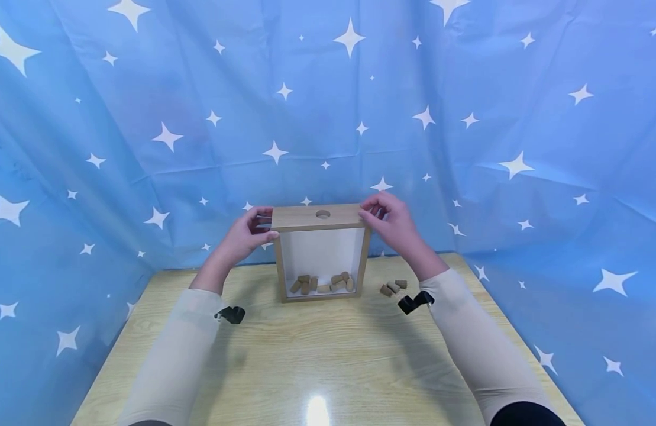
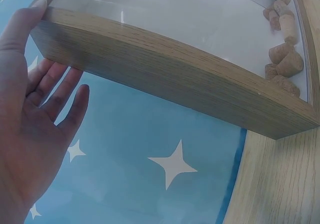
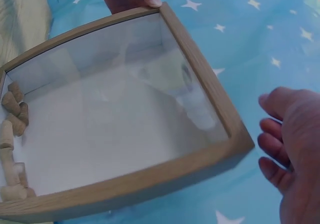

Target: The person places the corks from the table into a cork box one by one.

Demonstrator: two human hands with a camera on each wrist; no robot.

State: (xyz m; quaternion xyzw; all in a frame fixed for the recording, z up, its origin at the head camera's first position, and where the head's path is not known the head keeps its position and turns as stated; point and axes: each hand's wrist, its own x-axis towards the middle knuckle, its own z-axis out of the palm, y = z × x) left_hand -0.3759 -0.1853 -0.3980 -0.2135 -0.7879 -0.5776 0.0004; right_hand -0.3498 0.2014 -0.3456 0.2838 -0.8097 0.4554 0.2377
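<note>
A wooden shadow box (image 1: 301, 221) with a clear front stands upright on the table, a round hole (image 1: 323, 214) in its top. Several corks (image 1: 323, 289) lie along its bottom inside. My left hand (image 1: 242, 236) grips the upper left corner. In the left wrist view its thumb (image 2: 31, 15) lies on the front edge and the fingers reach behind the side panel. My right hand (image 1: 390, 222) is at the upper right corner, overlapping it in the head view. The right wrist view shows a gap between its loosely bent fingers (image 3: 274, 129) and the box.
A few loose corks (image 1: 394, 287) lie on the table right of the box, near my right forearm. The wooden table (image 1: 285, 349) ends close behind the box, where a blue star-patterned curtain (image 1: 242, 89) hangs. The curtain also runs along both sides.
</note>
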